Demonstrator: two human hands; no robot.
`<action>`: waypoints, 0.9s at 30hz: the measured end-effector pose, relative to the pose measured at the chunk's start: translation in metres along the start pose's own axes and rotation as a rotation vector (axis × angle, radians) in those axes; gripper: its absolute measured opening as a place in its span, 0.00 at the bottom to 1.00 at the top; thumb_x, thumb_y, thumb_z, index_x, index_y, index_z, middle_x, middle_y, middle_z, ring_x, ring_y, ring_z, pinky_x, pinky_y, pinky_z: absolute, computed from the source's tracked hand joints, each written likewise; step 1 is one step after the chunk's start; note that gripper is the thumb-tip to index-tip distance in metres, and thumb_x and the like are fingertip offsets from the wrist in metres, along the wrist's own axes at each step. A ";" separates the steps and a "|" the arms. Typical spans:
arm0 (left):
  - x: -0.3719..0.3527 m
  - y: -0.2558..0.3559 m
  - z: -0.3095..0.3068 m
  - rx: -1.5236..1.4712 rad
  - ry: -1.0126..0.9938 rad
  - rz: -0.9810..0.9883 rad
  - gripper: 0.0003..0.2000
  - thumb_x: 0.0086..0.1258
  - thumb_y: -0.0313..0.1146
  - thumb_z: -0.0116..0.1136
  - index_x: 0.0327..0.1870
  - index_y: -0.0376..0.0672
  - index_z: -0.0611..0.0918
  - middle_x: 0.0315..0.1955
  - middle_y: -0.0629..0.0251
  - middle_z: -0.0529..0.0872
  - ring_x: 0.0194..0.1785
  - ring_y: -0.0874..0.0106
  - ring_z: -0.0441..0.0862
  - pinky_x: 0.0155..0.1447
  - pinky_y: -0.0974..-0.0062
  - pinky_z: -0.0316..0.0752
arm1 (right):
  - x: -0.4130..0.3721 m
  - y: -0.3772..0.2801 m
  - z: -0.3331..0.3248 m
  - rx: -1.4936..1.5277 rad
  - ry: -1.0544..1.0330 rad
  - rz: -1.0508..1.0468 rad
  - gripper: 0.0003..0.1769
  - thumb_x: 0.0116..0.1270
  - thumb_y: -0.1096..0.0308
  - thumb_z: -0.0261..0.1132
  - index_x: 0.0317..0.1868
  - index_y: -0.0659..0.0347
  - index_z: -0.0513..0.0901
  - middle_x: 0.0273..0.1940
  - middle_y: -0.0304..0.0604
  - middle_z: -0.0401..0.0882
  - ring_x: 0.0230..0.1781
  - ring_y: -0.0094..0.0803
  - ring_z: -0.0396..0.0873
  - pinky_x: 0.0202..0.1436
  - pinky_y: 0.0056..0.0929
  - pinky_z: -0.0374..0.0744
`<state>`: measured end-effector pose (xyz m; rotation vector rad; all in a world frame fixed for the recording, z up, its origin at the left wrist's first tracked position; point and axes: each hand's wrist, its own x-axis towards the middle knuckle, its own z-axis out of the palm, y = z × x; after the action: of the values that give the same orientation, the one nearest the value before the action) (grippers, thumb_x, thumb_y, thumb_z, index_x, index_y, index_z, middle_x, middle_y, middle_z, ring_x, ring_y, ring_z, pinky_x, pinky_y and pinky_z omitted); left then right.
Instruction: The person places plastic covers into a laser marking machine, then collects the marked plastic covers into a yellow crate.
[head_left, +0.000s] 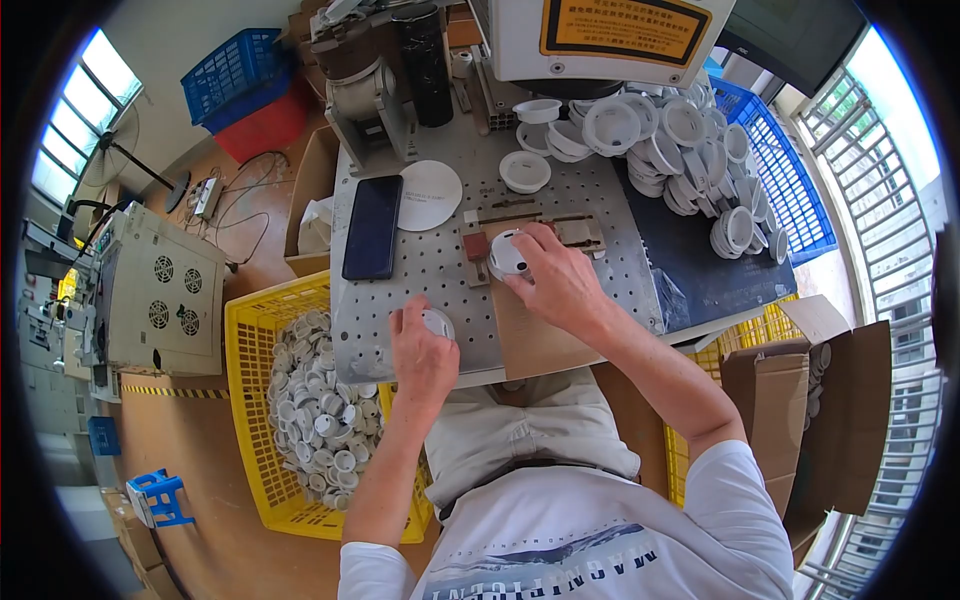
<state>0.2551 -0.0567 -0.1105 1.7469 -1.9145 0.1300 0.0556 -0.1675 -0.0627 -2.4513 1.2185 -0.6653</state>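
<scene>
My right hand [562, 280] has its fingers closed on a white round plastic cap [506, 257] with small dark holes, held at the fixture on the perforated metal plate [400, 315]. A dark red block [475, 246] sits just left of that cap. Close to the plate's front edge, my left hand [424, 352] is curled around another white round cap [438, 322], which shows partly past the fingers. Brown cardboard [535, 340] lies under my right wrist. A black phone [372, 228] and a white paper disc [430, 195] rest farther back on the left.
White round caps [683, 125] are heaped at the back right beside a blue basket [765, 140]. Left of the bench stands a yellow basket [245, 400] full of similar parts. A machine head [610, 65] with a warning label overhangs the back. An open cardboard box [765, 400] stands at right.
</scene>
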 end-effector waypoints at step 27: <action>-0.001 -0.002 0.003 0.018 0.011 0.023 0.03 0.41 0.21 0.64 0.19 0.32 0.84 0.52 0.50 0.75 0.51 0.50 0.72 0.56 0.59 0.69 | 0.074 0.080 -0.033 -0.153 0.087 0.085 0.17 0.64 0.66 0.65 0.54 0.56 0.80 0.45 0.53 0.82 0.44 0.53 0.82 0.45 0.49 0.80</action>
<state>0.2564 -0.0574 -0.1147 1.7332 -1.9320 0.1656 0.0244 -0.2766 -0.0532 -2.4993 1.4482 -0.6848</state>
